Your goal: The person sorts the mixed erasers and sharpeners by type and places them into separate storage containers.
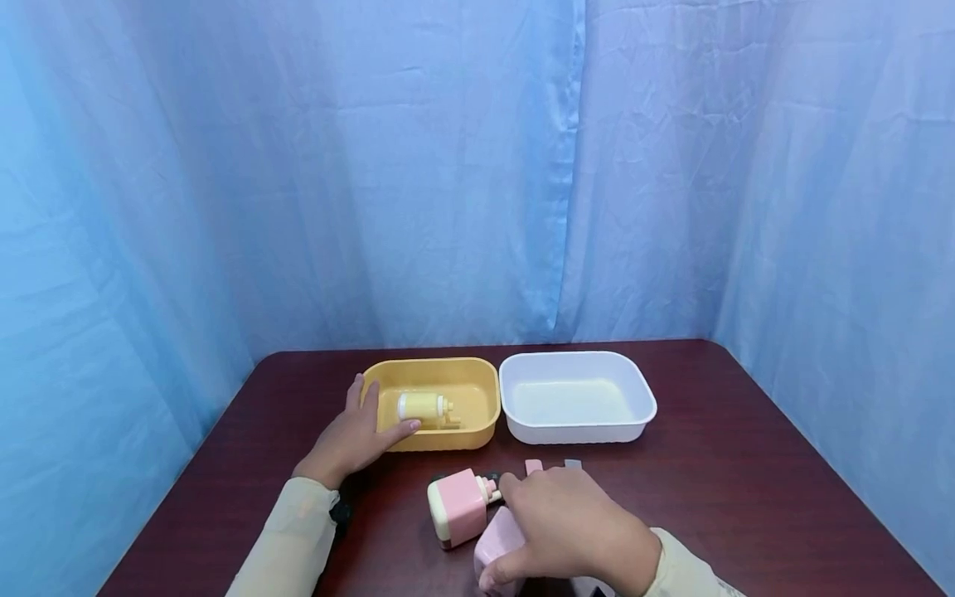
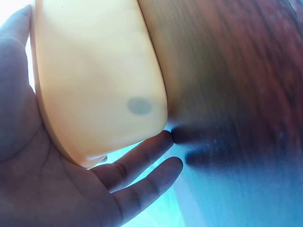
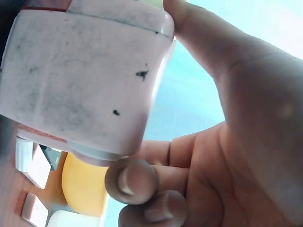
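Observation:
My left hand rests with spread fingers at the left end of a yellow tray, thumb over the front rim. The left wrist view shows the fairly straight fingers beside the tray's wall. In that tray lies a pale yellow cylinder with a small crank, like a hand pencil sharpener. My right hand grips a pale pink boxy case, scuffed and marked with dark spots in the right wrist view. Just left of it a pink and cream crank pencil sharpener lies on the table.
A white tray stands against the right side of the yellow one. Beyond the right hand, a small pink block and a small grey piece lie on the dark red table. Blue curtains hang behind.

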Demonstrator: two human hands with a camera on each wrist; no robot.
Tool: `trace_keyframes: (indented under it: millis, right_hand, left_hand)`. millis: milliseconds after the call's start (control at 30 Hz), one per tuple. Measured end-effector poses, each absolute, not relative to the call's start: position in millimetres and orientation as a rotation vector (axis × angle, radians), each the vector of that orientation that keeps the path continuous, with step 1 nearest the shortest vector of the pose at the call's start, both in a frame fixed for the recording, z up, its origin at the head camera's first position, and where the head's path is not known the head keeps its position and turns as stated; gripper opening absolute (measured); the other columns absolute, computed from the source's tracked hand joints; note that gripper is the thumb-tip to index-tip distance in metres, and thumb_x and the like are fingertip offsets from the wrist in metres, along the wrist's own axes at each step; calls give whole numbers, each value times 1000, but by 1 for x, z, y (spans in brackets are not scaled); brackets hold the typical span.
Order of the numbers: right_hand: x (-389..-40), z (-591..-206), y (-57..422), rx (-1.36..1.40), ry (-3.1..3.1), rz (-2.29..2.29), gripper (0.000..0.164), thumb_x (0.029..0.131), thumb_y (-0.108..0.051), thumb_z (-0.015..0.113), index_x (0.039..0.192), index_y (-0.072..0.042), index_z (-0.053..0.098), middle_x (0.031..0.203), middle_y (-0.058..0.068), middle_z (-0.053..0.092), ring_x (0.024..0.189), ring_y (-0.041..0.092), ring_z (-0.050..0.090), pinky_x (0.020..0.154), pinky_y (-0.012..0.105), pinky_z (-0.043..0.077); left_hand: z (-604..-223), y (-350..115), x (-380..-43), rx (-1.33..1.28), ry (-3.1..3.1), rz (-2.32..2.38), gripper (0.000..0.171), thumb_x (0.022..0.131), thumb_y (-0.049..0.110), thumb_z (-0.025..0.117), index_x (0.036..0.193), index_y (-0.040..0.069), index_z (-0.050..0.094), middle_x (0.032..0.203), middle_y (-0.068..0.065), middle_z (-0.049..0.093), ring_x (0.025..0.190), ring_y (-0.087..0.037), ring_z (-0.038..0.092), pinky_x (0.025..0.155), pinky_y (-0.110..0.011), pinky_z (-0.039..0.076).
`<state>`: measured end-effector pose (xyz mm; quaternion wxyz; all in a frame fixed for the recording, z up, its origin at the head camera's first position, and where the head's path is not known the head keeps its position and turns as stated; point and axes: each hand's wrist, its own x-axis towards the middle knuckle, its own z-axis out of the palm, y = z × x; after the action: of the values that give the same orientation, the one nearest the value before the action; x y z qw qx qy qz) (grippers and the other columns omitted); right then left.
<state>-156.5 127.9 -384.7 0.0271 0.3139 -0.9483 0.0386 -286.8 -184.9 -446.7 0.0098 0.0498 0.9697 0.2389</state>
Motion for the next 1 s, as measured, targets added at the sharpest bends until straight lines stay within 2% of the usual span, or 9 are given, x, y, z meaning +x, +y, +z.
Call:
trace_keyframes:
  millis: [167,267,367,467,633,833,1000]
  right_hand:
    - [-155,-377,135,991,-2915,156,78,63,-95,63,94,-24,62,71,-13,51,64,9,54,54,31,39]
    - [-158,-373,141,1089,-2879,218,65,68,-84,71,96,-26,63,77,-17,49,65,3,48,57,27,40]
    - [-162,-368,146,1221,-2850,244,53,67,-67,83,102,-30,66,85,-19,50,72,-1,46,62,23,42]
    - [-165,-365,149,1339,-2840,263,55,62,-56,91,107,-35,68,94,-21,55,81,-3,50,69,21,46]
    - [-170,-367,150,1451,-2849,309,57,57,-41,97,106,-38,69,101,-25,60,88,-5,54,73,20,48]
    - [-175,-375,149,1451,-2859,313,60,59,-20,93,110,-40,69,104,-25,63,94,-3,57,74,23,50]
    - [-178,-382,148,1443,-2845,305,60,60,-13,90,108,-42,70,99,-29,63,91,-3,58,73,22,50]
  left_hand:
    - [-446,-183,-287,160,3016,758,127,80,90,53,166,7,11,174,-16,-5,132,-43,56,104,-59,49]
    - [-447,-184,-287,158,3015,753,127,80,90,53,166,7,11,174,-16,-5,132,-44,56,104,-60,49]
    - [-448,-184,-287,159,3019,755,127,79,91,53,166,7,12,173,-16,-4,131,-43,56,104,-59,49]
    - [-448,-185,-287,161,3024,752,128,80,91,53,166,6,12,173,-16,-4,131,-43,56,104,-59,49]
    - [-445,-185,-288,154,3028,754,127,80,90,53,166,6,13,173,-16,-4,133,-44,55,105,-60,49]
    - [-445,-185,-287,152,3026,754,126,80,90,54,166,6,14,173,-17,-3,131,-43,56,104,-60,49]
    - [-446,-185,-287,152,3033,756,126,80,90,54,166,6,14,173,-17,-2,130,-42,57,103,-59,50]
